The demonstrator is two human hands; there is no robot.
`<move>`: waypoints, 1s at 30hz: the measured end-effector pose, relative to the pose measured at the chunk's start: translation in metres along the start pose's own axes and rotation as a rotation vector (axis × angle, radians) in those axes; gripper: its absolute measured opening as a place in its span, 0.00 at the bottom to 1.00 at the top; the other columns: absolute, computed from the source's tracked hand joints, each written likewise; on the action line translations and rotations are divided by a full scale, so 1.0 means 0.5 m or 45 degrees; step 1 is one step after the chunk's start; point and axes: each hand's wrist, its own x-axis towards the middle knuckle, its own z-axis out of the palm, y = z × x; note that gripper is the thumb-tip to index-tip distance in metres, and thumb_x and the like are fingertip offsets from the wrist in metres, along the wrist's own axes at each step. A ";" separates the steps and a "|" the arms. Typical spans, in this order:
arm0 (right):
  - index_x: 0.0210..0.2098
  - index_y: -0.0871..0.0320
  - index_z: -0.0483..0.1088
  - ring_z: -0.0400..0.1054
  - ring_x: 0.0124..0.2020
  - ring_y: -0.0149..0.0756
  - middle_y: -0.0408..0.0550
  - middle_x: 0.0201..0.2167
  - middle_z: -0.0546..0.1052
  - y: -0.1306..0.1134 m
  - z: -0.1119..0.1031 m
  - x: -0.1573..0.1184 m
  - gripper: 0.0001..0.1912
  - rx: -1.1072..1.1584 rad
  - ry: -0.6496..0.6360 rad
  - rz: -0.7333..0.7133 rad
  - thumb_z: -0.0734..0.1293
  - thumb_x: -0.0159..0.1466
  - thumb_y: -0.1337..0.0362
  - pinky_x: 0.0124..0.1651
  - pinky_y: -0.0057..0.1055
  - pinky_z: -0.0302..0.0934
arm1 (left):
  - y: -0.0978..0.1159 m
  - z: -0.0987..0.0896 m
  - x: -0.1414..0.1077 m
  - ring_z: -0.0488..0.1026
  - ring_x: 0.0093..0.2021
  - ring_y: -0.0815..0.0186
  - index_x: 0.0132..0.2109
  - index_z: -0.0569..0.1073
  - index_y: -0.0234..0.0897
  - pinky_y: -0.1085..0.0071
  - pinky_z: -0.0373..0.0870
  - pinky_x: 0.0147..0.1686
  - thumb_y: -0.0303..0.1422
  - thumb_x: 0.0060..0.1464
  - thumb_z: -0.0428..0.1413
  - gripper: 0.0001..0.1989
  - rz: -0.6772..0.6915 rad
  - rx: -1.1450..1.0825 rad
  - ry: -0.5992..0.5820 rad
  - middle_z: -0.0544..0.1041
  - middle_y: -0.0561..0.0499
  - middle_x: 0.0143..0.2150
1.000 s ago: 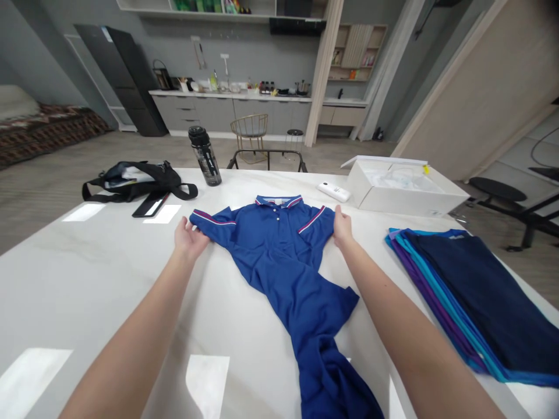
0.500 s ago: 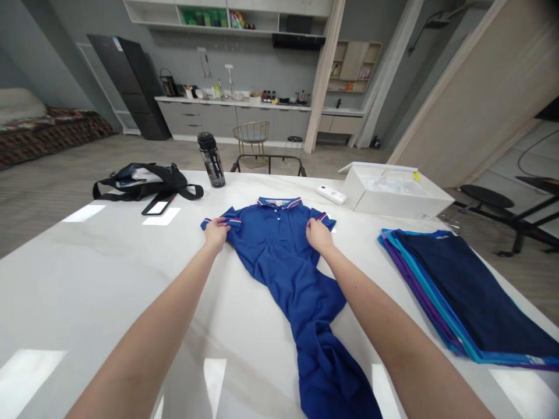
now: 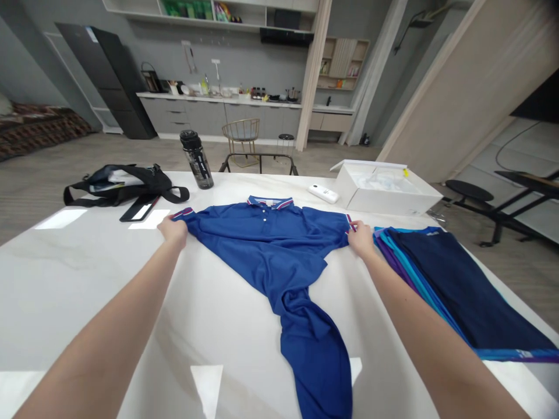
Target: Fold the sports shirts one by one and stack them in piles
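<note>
A blue polo shirt (image 3: 266, 250) lies on the white table, its collar towards the far side and its buttons facing up. Both short sleeves are stretched out sideways, while the lower body is bunched and twisted towards the near edge. My left hand (image 3: 173, 231) grips the striped cuff of the sleeve on the left, fingers closed on it. At the opposite side, my right hand (image 3: 360, 238) pinches the other striped cuff, close to a stack of folded garments (image 3: 463, 279) in navy, blue, teal and purple.
On the white table (image 3: 100, 291), a black bag (image 3: 126, 185), a phone (image 3: 140, 208) and a dark bottle (image 3: 197, 160) stand or lie at the far left. A white remote-like device (image 3: 323, 194) and an open white box (image 3: 384, 189) sit at the far right. A chair (image 3: 259, 160) stands behind.
My hands have moved apart, left hand leftwards and right hand rightwards, pulling the sleeves out wide. The shirt's upper part is now spread straighter, and its lower part has shifted a little left.
</note>
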 end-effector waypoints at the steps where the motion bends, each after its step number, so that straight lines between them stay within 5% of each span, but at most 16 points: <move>1: 0.47 0.60 0.74 0.66 0.50 0.53 0.63 0.50 0.72 -0.009 -0.004 -0.015 0.16 -0.110 0.025 -0.080 0.62 0.62 0.66 0.54 0.48 0.59 | -0.001 0.011 -0.025 0.60 0.67 0.57 0.53 0.70 0.38 0.60 0.59 0.65 0.15 0.39 0.55 0.31 0.099 0.091 -0.011 0.60 0.44 0.67; 3: 0.51 0.60 0.73 0.62 0.56 0.56 0.64 0.56 0.68 -0.045 -0.004 -0.051 0.18 -0.231 0.071 -0.301 0.60 0.64 0.68 0.57 0.51 0.57 | -0.003 0.045 -0.092 0.55 0.70 0.52 0.53 0.72 0.38 0.57 0.52 0.69 0.19 0.43 0.57 0.28 0.417 0.482 -0.168 0.61 0.42 0.68; 6: 0.50 0.57 0.74 0.64 0.56 0.50 0.58 0.54 0.72 -0.115 0.010 -0.117 0.16 -0.159 -0.187 -0.694 0.60 0.67 0.66 0.59 0.46 0.57 | -0.017 0.110 -0.224 0.66 0.63 0.54 0.54 0.75 0.41 0.54 0.53 0.69 0.28 0.56 0.55 0.18 0.841 1.044 -0.899 0.73 0.44 0.59; 8: 0.46 0.55 0.75 0.68 0.51 0.44 0.52 0.48 0.76 -0.154 0.024 -0.162 0.13 -0.039 -0.424 -0.846 0.60 0.67 0.66 0.57 0.41 0.60 | -0.035 0.150 -0.315 0.69 0.61 0.57 0.58 0.73 0.44 0.55 0.53 0.69 0.36 0.63 0.52 0.17 0.916 1.166 -1.299 0.75 0.46 0.57; 10: 0.44 0.54 0.75 0.71 0.46 0.40 0.48 0.42 0.78 -0.175 0.036 -0.202 0.12 0.086 -0.561 -0.855 0.61 0.68 0.66 0.53 0.36 0.63 | -0.054 0.183 -0.391 0.66 0.64 0.55 0.62 0.69 0.45 0.50 0.47 0.70 0.43 0.65 0.50 0.22 0.936 1.298 -1.459 0.73 0.46 0.62; 14: 0.47 0.54 0.74 0.74 0.36 0.37 0.44 0.34 0.80 -0.168 0.036 -0.250 0.12 0.301 -0.641 -0.610 0.62 0.67 0.65 0.46 0.34 0.67 | -0.074 0.224 -0.475 0.67 0.62 0.49 0.66 0.66 0.39 0.44 0.54 0.64 0.47 0.62 0.51 0.29 0.943 1.559 -1.458 0.72 0.39 0.61; 18: 0.47 0.55 0.74 0.76 0.43 0.39 0.48 0.41 0.81 -0.132 -0.002 -0.281 0.12 0.411 -0.565 -0.514 0.62 0.68 0.63 0.51 0.37 0.67 | -0.053 0.221 -0.482 0.74 0.53 0.53 0.55 0.75 0.41 0.53 0.64 0.57 0.37 0.58 0.53 0.19 0.894 1.639 -1.457 0.79 0.43 0.50; 21: 0.49 0.56 0.74 0.75 0.49 0.42 0.52 0.47 0.80 -0.114 -0.040 -0.323 0.13 0.329 -0.536 -0.546 0.62 0.69 0.59 0.54 0.40 0.66 | -0.034 0.196 -0.476 0.73 0.54 0.53 0.53 0.76 0.41 0.55 0.66 0.55 0.33 0.56 0.52 0.18 0.837 1.676 -1.405 0.78 0.43 0.53; 26: 0.53 0.56 0.72 0.71 0.54 0.45 0.54 0.51 0.78 -0.120 -0.077 -0.411 0.16 0.103 -0.515 -0.620 0.66 0.66 0.60 0.58 0.43 0.62 | -0.047 0.181 -0.505 0.59 0.69 0.54 0.66 0.65 0.43 0.42 0.47 0.68 0.34 0.64 0.47 0.24 0.909 1.639 -1.403 0.66 0.42 0.68; 30: 0.47 0.54 0.73 0.72 0.44 0.39 0.48 0.40 0.78 -0.129 -0.083 -0.438 0.15 0.189 -0.551 -0.603 0.62 0.64 0.70 0.51 0.38 0.65 | -0.059 0.203 -0.548 0.64 0.64 0.53 0.62 0.70 0.45 0.38 0.43 0.67 0.38 0.65 0.48 0.20 0.965 1.672 -1.550 0.72 0.43 0.60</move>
